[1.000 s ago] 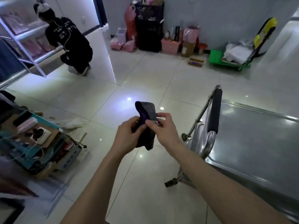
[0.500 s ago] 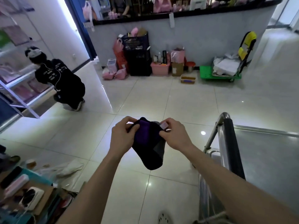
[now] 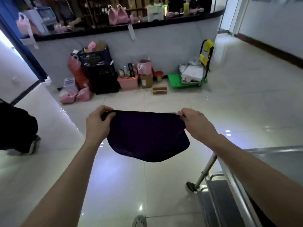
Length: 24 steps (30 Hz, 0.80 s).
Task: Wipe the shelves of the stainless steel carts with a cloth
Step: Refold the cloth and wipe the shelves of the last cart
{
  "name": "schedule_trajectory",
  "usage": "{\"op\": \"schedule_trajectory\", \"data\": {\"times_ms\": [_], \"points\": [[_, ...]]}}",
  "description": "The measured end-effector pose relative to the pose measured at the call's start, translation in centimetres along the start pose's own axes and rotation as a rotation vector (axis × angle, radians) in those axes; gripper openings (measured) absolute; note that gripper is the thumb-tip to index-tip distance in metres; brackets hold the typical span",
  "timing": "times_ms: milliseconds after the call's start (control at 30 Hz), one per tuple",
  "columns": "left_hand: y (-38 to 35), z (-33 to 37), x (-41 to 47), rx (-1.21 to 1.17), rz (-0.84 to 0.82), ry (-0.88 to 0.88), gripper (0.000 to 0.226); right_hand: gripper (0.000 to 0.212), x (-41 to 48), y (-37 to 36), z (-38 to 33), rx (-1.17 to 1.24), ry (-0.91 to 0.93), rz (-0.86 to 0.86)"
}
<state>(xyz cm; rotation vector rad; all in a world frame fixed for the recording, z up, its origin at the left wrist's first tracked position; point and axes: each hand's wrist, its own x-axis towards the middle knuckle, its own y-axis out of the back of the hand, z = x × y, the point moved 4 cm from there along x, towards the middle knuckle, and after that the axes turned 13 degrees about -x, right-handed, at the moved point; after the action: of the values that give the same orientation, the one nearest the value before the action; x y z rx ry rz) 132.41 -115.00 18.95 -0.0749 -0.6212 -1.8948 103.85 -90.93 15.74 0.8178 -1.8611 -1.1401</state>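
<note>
A dark purple cloth point(image 3: 147, 136) hangs spread out flat in front of me, above the tiled floor. My left hand point(image 3: 97, 122) pinches its upper left corner and my right hand point(image 3: 196, 124) pinches its upper right corner, next to a small pink tag. The stainless steel cart point(image 3: 277, 154) stands at the lower right; part of its top shelf and a lower shelf point(image 3: 214, 200) show behind my right forearm, which covers the cart's near edge.
A crouching person in black point(image 3: 18, 128) is at the left edge. Along the grey counter wall stand black crates point(image 3: 100, 69), pink bags and boxes, and a green platform trolley point(image 3: 188, 81). Glossy tiled floor lies between them and me.
The folded, bunched cloth has been pulled open; my hands moved apart to its two top corners. The view tilted upward, so the cart and the crouching person slid toward the frame edges.
</note>
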Motion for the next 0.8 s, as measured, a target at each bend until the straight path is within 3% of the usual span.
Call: {"op": "schedule_trajectory", "data": {"times_ms": [133,233,333,467,567,600,667,733,800], "points": [[-4.6,-1.0,9.6,-0.086,-0.172,-0.077,0.009,0.023,5.1,0.5,3.0,-0.487,0.135,0.109],[-9.1,-0.7,15.6,-0.130,-0.365,-0.139,0.010,0.026,8.1,0.6,5.4,-0.597,-0.153,0.021],[-14.4,-0.1,19.5,-0.182,-0.630,-0.140,0.015,0.018,9.1,0.3,8.6,-0.317,-0.513,0.041],[-22.2,2.1,21.5,-0.129,-1.041,-0.228,0.020,0.027,9.3,1.3,12.6,0.369,-0.962,0.379],[-28.1,3.9,22.1,-0.074,-1.262,-0.303,0.023,0.011,10.4,2.8,16.0,0.168,-1.095,0.544],[-30.1,4.5,22.5,-0.060,-1.301,-0.340,0.024,0.019,11.2,3.0,17.1,0.108,-1.064,0.502],[-34.2,5.5,23.7,-0.048,-1.325,-0.413,0.023,0.050,13.7,2.7,19.0,-0.014,-0.864,0.204],[-38.5,6.4,25.1,-0.065,-1.294,-0.446,0.018,0.064,16.0,2.4,20.5,-0.139,-0.675,-0.072],[-43.0,7.2,26.5,-0.126,-1.279,-0.464,0.015,0.069,17.8,2.8,23.0,-0.192,-0.653,-0.137]]}}
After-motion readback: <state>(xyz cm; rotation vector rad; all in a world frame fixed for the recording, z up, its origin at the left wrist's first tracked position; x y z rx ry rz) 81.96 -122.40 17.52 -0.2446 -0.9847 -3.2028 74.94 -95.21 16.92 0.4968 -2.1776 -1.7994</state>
